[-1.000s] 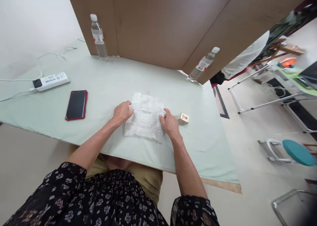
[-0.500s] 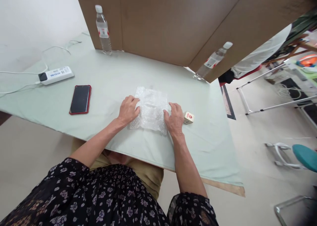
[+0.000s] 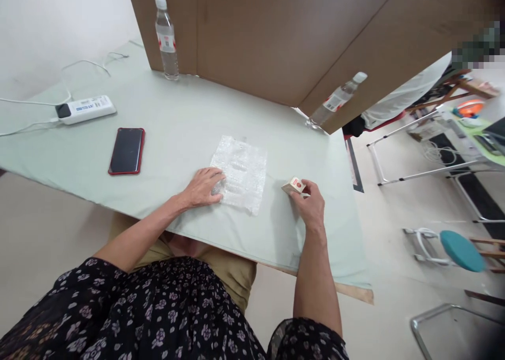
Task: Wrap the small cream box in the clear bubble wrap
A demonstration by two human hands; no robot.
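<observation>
A sheet of clear bubble wrap [image 3: 241,172] lies flat on the pale green table [image 3: 189,123]. My left hand [image 3: 203,186] rests on the sheet's near left corner, fingers spread and pressing it down. To the right of the sheet, my right hand [image 3: 310,202] grips a small white box with a red mark [image 3: 292,185], tilted slightly off the table. The box sits a short way from the bubble wrap's right edge.
A red-cased phone [image 3: 127,151] lies to the left, a white power strip [image 3: 84,109] with cables beyond it. Two water bottles [image 3: 166,38] [image 3: 335,99] stand by the brown board at the back. A teal stool [image 3: 460,249] and metal frames stand on the floor at right.
My right hand left the bubble wrap's right edge, moved right and took hold of the small box. My left hand stayed on the sheet, which now lies flatter.
</observation>
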